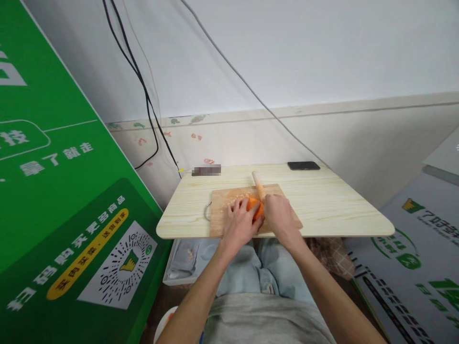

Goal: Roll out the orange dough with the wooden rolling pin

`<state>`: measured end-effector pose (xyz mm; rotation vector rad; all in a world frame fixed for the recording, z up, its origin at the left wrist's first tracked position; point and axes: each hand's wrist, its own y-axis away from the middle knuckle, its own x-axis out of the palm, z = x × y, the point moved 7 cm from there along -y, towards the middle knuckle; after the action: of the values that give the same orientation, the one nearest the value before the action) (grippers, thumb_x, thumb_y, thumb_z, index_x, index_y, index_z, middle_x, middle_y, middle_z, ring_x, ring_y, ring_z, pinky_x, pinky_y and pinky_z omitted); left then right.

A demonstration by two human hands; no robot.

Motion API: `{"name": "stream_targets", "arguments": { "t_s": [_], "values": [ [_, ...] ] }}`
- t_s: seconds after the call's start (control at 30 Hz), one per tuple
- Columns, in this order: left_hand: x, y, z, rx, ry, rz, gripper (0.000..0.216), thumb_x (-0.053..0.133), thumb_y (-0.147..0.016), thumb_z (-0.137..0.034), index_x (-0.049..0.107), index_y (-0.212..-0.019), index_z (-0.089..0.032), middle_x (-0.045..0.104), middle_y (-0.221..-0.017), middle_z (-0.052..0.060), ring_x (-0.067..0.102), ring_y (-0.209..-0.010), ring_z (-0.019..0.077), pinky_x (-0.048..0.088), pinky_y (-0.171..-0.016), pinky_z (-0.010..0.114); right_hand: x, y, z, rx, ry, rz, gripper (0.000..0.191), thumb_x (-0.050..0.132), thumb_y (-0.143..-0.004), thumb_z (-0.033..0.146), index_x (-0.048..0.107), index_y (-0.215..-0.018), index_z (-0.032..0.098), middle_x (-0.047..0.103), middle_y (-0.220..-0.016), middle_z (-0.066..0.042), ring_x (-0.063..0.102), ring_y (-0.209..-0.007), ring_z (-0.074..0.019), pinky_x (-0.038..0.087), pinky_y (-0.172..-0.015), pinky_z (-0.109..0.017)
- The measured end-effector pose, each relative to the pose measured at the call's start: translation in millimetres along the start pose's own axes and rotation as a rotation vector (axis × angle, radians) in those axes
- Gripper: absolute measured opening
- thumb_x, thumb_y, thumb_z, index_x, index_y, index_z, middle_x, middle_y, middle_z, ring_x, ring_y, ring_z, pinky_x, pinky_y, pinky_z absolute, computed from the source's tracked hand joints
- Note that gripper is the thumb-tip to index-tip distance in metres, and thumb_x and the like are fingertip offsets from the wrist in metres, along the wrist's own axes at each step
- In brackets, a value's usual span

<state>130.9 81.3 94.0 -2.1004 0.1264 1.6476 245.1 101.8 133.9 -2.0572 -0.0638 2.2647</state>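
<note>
A wooden cutting board (218, 220) lies near the front edge of the small table. On it sits a bright orange piece of carrot (255, 206), partly covered by my left hand (241, 220), whose bent fingers hold it down. My right hand (278, 212) is closed in a fist just to the right of the carrot. From this fist a pale, long knife (258, 184) points away from me, close against the carrot's right side; the handle is hidden in my grip. Small pale bits (238, 196) are scattered on the board beyond my left fingers.
A black phone (303, 166) lies at the back right of the table (333, 205), and a dark, blurred-out object (206, 170) at the back left. Cables (147, 95) hang along the wall. Below stands a white tray (179, 277). Green panels (71, 157) flank the left.
</note>
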Motion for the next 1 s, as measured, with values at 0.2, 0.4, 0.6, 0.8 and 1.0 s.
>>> {"name": "stream_targets", "arguments": {
  "t_s": [0.2,0.4,0.6,0.8,1.0],
  "values": [
    [0.1,0.8,-0.7,0.006,0.003,-0.002,0.044,0.054,-0.110,-0.047,0.064,-0.151,-0.032,0.057,-0.159,0.013,0.053,-0.136,0.0381,0.047,-0.110,0.060,0.9,4.3,4.4,0.023,0.026,-0.009,0.036,0.042,-0.108,0.008,0.077,-0.115,0.008,0.078,-0.110,-0.024,0.077,-0.102,-0.0287,0.051,-0.078,-0.030],
    [5.8,0.6,3.5,-0.006,0.061,-0.052,0.042,0.058,-0.108,-0.050,0.067,-0.145,-0.034,0.057,-0.161,0.010,0.052,-0.139,0.0376,0.046,-0.111,0.059,9.0,-1.4,-5.6,-0.162,-0.033,-0.076,0.032,0.049,-0.105,0.008,0.077,-0.118,0.015,0.079,-0.113,-0.019,0.073,-0.107,-0.0284,0.048,-0.080,-0.030],
    [7.6,1.0,6.8,0.000,0.124,-0.098,0.039,0.063,-0.106,-0.048,0.070,-0.142,-0.033,0.062,-0.157,0.008,0.052,-0.139,0.0354,0.043,-0.115,0.058,13.0,-24.9,-23.0,-0.335,-0.153,-0.066,0.035,0.052,-0.103,0.013,0.081,-0.122,0.020,0.081,-0.118,-0.012,0.073,-0.111,-0.0254,0.048,-0.086,-0.028],
    [10.1,0.5,9.2,-0.010,0.118,-0.107,0.040,0.064,-0.106,-0.049,0.073,-0.139,-0.029,0.061,-0.159,0.009,0.054,-0.138,0.0361,0.045,-0.113,0.058,10.6,-39.1,-29.0,-0.460,-0.234,-0.035,0.037,0.052,-0.103,0.013,0.084,-0.120,0.018,0.082,-0.117,-0.012,0.074,-0.110,-0.0233,0.049,-0.094,-0.028],
    [9.8,1.0,9.6,-0.024,0.131,-0.128,0.039,0.067,-0.104,-0.047,0.074,-0.138,-0.028,0.062,-0.159,0.010,0.054,-0.140,0.0362,0.045,-0.115,0.059,25.6,-37.5,-40.1,-0.532,-0.422,-0.158,0.040,0.049,-0.106,0.018,0.079,-0.132,0.015,0.080,-0.121,-0.014,0.071,-0.115,-0.0263,0.053,-0.103,-0.036]
  ]
}}
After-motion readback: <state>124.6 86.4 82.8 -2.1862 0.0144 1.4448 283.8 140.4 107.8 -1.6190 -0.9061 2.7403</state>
